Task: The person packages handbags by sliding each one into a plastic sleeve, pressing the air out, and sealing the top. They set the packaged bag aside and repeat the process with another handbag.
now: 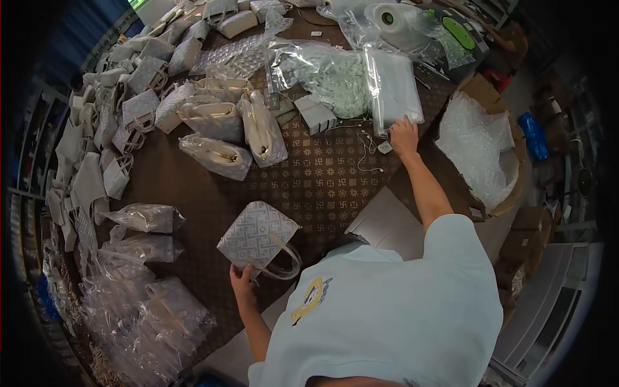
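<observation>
My left hand (242,282) grips the lower corner of a small white patterned handbag (256,235) that rests on the brown patterned table (322,180). My right hand (404,134) reaches far out to a stack of clear plastic bags (391,90) and touches its near edge with its fingers. A small white tag on a thin cord (385,147) lies just beside that hand.
Several bagged handbags (216,155) lie mid-table and more (142,309) pile at the near left. Unwrapped handbags (122,116) crowd the left edge. A cardboard box of bubble wrap (480,155) stands at the right, a tape roll (387,17) at the back.
</observation>
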{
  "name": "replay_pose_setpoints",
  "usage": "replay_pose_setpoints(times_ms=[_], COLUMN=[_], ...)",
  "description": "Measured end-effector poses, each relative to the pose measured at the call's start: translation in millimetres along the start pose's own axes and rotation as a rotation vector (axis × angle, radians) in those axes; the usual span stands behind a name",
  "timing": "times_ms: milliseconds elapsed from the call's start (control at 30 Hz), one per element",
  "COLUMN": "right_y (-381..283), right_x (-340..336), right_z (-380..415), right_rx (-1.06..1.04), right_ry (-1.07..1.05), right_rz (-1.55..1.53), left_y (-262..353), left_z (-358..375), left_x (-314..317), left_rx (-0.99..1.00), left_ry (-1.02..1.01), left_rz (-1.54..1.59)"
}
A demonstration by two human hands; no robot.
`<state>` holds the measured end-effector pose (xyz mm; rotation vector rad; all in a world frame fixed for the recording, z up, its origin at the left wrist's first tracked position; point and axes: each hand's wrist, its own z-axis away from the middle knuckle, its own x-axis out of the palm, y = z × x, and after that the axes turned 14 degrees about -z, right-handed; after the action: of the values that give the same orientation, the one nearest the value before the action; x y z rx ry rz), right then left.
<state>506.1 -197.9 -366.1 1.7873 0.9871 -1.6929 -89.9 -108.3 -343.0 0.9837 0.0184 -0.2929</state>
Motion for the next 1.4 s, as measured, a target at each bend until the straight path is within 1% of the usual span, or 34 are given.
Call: replay_pose_setpoints(times_ms=[33, 67, 100, 133, 200, 233, 267, 333, 367, 433, 467, 500, 533, 567, 600, 633, 700, 733, 800, 833, 867, 900, 933, 967, 1000, 1067, 1100, 1133, 1167, 1200, 1267, 1300, 1367, 1400], right_y=[-6, -12, -21, -22, -16, -8, 5, -1, -5, -23, -44, -90, -131, -169, -208, -242, -296, -316, -344, -349, -352, -352, -353, -356, -360, -368, -366, -363, -365, -366, -356, -352, -354, -353], right_x=[-2, -7, -16, -16, -17, 0, 12, -6, -8, -22, -34, -66, -97, -106, -126, -133, -138, -140, -144, -143, -136, -121, -106, -91, -73, -28, -23, -19, -15, -14, -14, -19, -41, -53], right_z=[4, 9, 12, 9, 1, -9, -13, -9, -10, -7, -3, 11, 25, 42, 67, 86, 124, 138, 159, 157, 152, 143, 132, 120, 107, 84, 86, 89, 89, 93, 111, 121, 139, 151], right_rx=[-0.003, 0.118, 0.241, 0.232, 0.939, 1.084, 1.081, 0.981, 0.981, 0.617, 0.439, 0.255, 0.038, -0.394, -0.615, -0.884, -1.274, -1.315, -1.610, -1.655, -1.687, -1.521, -1.336, -1.033, -0.716, -0.920, -0.936, -0.781, -0.615, -0.634, -0.611, -0.617, -1.089, -1.095], right_ry=[-0.004, 0.080, 0.165, 0.166, 0.295, 0.439, 0.439, 0.171, 0.170, 0.414, 0.404, 0.384, 0.136, 0.220, -0.019, -0.126, -0.540, -0.577, -0.638, -0.597, -0.616, -0.654, -0.687, -0.725, -0.751, -0.170, -0.190, -0.507, -0.813, -0.828, -0.944, -0.958, -0.375, -0.380], right_rz=[-0.004, -0.093, -0.182, -0.183, -0.919, -0.974, -0.977, -0.620, -0.627, -0.853, -0.974, -1.089, -1.115, -1.029, -1.025, -0.971, -0.832, -0.838, -0.723, -0.712, -0.718, -0.930, -1.122, -1.269, -1.386, -0.950, -0.949, -1.005, -1.038, -1.034, -1.092, -1.082, -0.811, -0.813], left_y=[4, 4, 4, 4, 7, 9, 9, 10, 14, 29, 36, 42, 49, 66, 86, 101, 122, 127, 116, 105, 93, 86, 79, 71, 57, 40, 36, 32, 31, 34, 53, 65, 86, 96], left_z=[7, 11, 13, 15, 21, 22, 22, 23, 25, 36, 36, 36, 41, 50, 57, 59, 53, 48, 29, 23, 23, 27, 31, 36, 36, 37, 43, 49, 50, 53, 63, 69, 74, 74], left_x=[-3, -4, -5, -6, -4, -1, 1, 1, 2, 4, 7, 10, 10, 17, 27, 34, 40, 39, 19, 6, -6, -17, -24, -31, -41, -46, -46, -46, -42, -38, -24, -16, -4, 2], left_rx=[-0.064, -0.067, 0.026, 0.122, 0.156, 0.194, 0.196, 0.254, 0.259, 0.265, 0.266, 0.281, 0.289, 0.327, 0.363, 0.382, 0.427, 0.449, 0.352, 0.278, 0.271, 0.264, 0.246, 0.225, 0.251, 0.249, 0.246, 0.240, 0.299, 0.358, 0.388, 0.417, 0.474, 0.526], left_ry=[0.146, 0.152, 0.217, 0.281, 0.312, 0.337, 0.340, 0.356, 0.360, 0.316, 0.320, 0.228, 0.142, 0.072, 0.010, -0.053, -0.108, -0.110, -0.069, -0.077, -0.043, -0.016, 0.159, 0.332, 0.376, 0.373, 0.355, 0.378, 0.316, 0.253, 0.286, 0.295, 0.283, 0.235], left_rz=[-0.157, -0.152, -0.152, -0.151, -0.134, -0.121, -0.119, -0.065, -0.068, -0.086, -0.077, -0.050, -0.028, -0.029, -0.026, -0.001, -0.037, -0.098, -0.074, -0.066, 0.120, 0.129, 0.368, 0.608, 0.670, 0.767, 0.851, 0.860, 0.876, 0.890, 0.895, 0.887, 0.877, 0.868])
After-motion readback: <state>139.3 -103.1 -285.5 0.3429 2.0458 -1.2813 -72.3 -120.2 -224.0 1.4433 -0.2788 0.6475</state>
